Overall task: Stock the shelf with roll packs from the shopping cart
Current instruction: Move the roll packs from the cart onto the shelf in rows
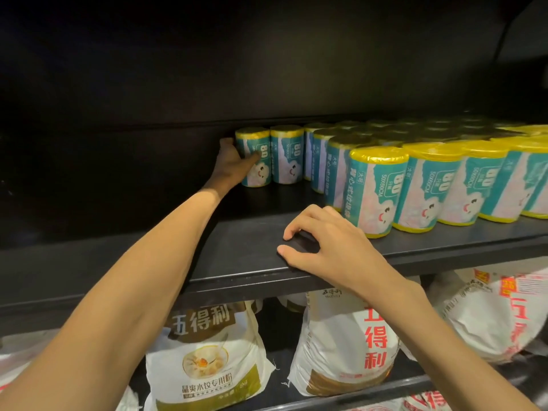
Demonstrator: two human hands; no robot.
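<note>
Teal-and-yellow roll pack (255, 157) stands upright at the back of the black shelf (237, 247), at about ten o'clock — the left hand (231, 164) grips it, thumb across its front. More packs (415, 185) crowd toward three o'clock. The right hand (323, 244) rests curled fingertips on the shelf edge, holding nothing. Flour bags (204, 357) lie below at six o'clock.

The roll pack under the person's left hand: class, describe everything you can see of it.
The roll pack is a short cylinder standing upright at the back of the dark shelf, leftmost in its row. Its glossy teal and white wrapper shows "80" and a smiling cloud; the ends are yellow. The left hand grips its left side, and another pack stands close on its right.
</note>
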